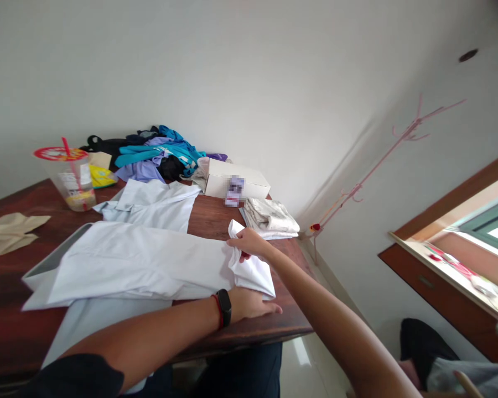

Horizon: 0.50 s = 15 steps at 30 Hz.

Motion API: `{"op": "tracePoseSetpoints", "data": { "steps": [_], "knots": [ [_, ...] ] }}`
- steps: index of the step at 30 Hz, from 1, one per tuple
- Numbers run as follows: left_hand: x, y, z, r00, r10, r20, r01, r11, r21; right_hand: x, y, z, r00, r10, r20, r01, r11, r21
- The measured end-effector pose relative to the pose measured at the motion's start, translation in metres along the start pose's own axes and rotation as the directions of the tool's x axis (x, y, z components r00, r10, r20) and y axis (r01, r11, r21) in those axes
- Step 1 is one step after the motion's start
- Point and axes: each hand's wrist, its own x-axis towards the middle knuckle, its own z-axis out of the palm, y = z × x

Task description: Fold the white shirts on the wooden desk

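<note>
A white shirt (149, 260) lies stretched across the dark wooden table (209, 221), with pale cloth spreading out from it at the back and the front. At the shirt's right end, my right hand (249, 243) is closed, pinching a bunched, turned-over fold between thumb and fingers. My left hand (251, 304), below a wrist with a black band, rests at the near corner of that fold. One of its digits stretches out to the right over the table; the other fingers are hidden by the cloth.
Behind the shirt are a white box (236, 177), folded pale clothes (271, 215) and a heap of blue and dark clothes (161, 149). A plastic cup with a straw (72, 182) and brown paper (14, 232) are at left. A pink coat rack (369, 177) leans right.
</note>
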Motion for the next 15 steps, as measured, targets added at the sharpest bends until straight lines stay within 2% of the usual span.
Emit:
{"op": "tracePoseSetpoints", "data": {
  "steps": [5,9,11,13,15],
  "knots": [
    [-0.019,0.014,0.007,0.997,-0.048,-0.068,0.047,0.998,-0.029,0.018,-0.007,0.032,0.992,0.065,0.107,-0.055,0.994,-0.09],
    [-0.023,0.027,0.004,0.998,-0.044,-0.054,0.043,0.999,-0.013,0.026,-0.002,0.05,0.992,0.072,0.108,-0.058,0.99,-0.13],
    [-0.028,0.034,-0.001,0.999,-0.034,0.003,0.033,0.999,0.04,0.027,0.001,0.054,0.992,0.059,0.11,-0.044,0.99,-0.138],
    [-0.035,0.042,-0.01,0.994,-0.021,0.109,0.008,0.993,0.12,0.025,0.003,0.055,0.992,0.036,0.12,-0.016,0.988,-0.156],
    [-0.045,0.048,-0.027,0.966,0.07,0.25,-0.11,0.983,0.149,0.021,0.003,0.055,0.991,0.005,0.131,0.019,0.984,-0.18]
  ]
}}
